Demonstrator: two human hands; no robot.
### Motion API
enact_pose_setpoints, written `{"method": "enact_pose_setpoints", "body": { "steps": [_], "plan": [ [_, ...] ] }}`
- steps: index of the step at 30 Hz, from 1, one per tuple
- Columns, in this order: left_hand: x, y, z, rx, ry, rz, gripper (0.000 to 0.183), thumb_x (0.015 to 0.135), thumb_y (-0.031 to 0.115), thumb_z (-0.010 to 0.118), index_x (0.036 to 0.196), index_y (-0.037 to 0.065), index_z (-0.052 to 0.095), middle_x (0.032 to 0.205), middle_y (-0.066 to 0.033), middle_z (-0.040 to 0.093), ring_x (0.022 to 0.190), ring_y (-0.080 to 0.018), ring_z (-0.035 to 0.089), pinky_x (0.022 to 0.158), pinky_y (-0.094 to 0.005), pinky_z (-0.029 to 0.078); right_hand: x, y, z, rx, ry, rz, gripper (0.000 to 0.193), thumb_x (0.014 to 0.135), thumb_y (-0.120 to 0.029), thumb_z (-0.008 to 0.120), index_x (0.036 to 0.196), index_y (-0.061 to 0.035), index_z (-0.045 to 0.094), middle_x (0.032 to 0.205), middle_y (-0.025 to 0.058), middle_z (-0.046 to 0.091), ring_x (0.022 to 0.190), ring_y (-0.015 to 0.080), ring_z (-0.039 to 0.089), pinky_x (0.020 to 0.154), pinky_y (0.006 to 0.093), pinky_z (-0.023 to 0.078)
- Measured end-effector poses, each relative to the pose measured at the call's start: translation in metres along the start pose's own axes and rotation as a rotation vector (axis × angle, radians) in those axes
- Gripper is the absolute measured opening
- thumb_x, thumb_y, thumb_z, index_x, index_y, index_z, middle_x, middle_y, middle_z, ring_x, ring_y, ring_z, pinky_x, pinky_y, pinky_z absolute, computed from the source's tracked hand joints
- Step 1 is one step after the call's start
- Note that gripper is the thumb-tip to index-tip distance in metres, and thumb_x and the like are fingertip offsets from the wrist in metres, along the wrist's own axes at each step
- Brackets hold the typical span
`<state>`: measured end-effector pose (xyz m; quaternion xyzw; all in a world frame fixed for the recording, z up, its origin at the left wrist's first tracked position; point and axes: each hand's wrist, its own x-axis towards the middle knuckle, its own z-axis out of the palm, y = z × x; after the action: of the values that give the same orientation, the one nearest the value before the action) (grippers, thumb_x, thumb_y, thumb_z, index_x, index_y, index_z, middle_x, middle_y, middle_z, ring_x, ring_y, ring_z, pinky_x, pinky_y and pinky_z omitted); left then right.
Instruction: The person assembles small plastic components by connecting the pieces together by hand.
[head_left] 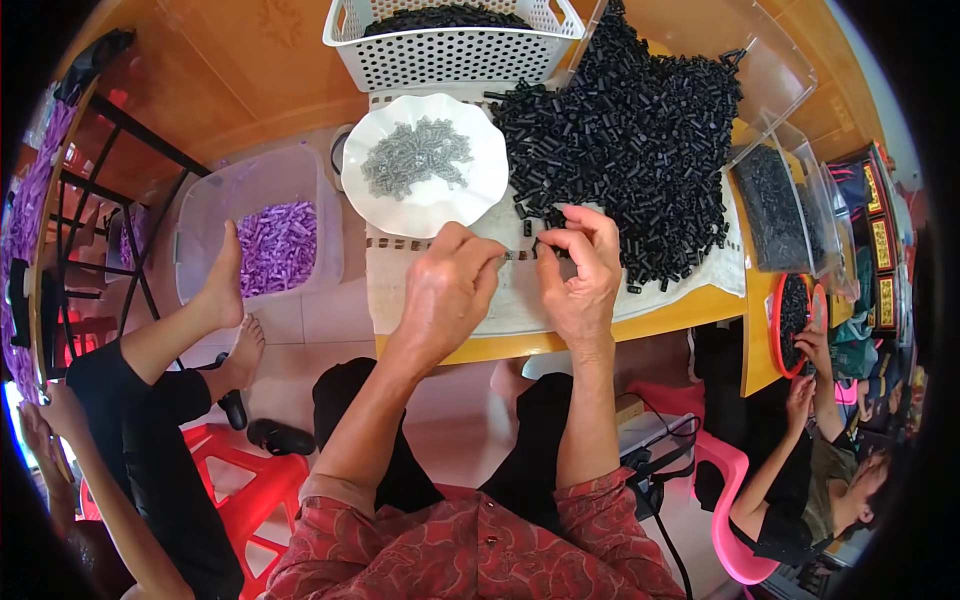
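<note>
Over the front part of a pale cloth (460, 310), my two hands are close together with their fingertips apart by a small gap. My left hand (443, 290) is closed in a pinch; what it holds, if anything, is too small to make out. Thumb and index finger of my right hand (582, 275) pinch a small black part (537, 246). A white wavy-rimmed plate (365, 205) bearing small clear-grey pieces (415, 157) stands just beyond my left hand. Beyond my right hand spreads a large heap of small black cylindrical parts (640, 150).
At the back stands a white perforated basket (450, 65) with black parts. Clear boxes (790, 205) sit at the right edge. A clear tub (325, 240) with purple pieces is left. People work on both sides, near a red stool (250, 500) and a pink chair (735, 530).
</note>
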<state>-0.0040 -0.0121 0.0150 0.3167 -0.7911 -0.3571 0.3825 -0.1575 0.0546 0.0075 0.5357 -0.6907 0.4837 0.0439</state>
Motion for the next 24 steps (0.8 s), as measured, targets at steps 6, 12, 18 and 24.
{"method": "enact_pose_setpoints", "body": {
  "steps": [6,12,18,24],
  "plan": [
    [-0.005,-0.002,0.011,0.196,-0.008,0.035,0.01,0.078,0.001,0.067,0.088,0.004,0.068,0.08,-0.0099,0.056,0.065,-0.0265,0.06,0.057,-0.0368,0.049,-0.001,-0.001,0.004,-0.125,-0.029,-0.061,0.025,0.063,0.003,0.07,0.084,-0.0082,0.065,0.108,0.008,0.058,0.091,0.0254,0.057,0.081,0.038,0.042],
    [-0.004,-0.001,0.017,0.285,-0.022,0.077,0.003,0.077,0.002,0.061,0.076,0.001,0.06,0.078,-0.0127,0.051,0.067,-0.031,0.059,0.056,-0.0417,0.049,-0.001,0.006,0.001,-0.112,-0.009,-0.009,0.024,0.065,0.004,0.071,0.085,-0.0079,0.065,0.108,0.0084,0.059,0.091,0.025,0.057,0.081,0.0371,0.042],
    [-0.006,-0.002,0.011,0.242,-0.054,0.046,0.001,0.078,0.002,0.061,0.078,0.001,0.06,0.079,-0.0133,0.051,0.068,-0.0319,0.059,0.057,-0.0427,0.049,-0.003,0.005,-0.001,-0.093,0.009,0.042,0.022,0.068,0.005,0.071,0.086,-0.0065,0.066,0.108,0.0094,0.06,0.092,0.0254,0.058,0.082,0.0361,0.043],
    [-0.003,-0.003,-0.012,0.115,-0.032,-0.023,0.008,0.079,0.0,0.064,0.087,0.002,0.065,0.079,-0.0141,0.057,0.068,-0.0321,0.06,0.06,-0.0394,0.047,0.0,-0.002,-0.005,-0.025,0.02,0.059,0.02,0.069,0.007,0.069,0.086,-0.0042,0.066,0.106,0.0112,0.06,0.094,0.0277,0.058,0.08,0.0359,0.048]
  ]
}}
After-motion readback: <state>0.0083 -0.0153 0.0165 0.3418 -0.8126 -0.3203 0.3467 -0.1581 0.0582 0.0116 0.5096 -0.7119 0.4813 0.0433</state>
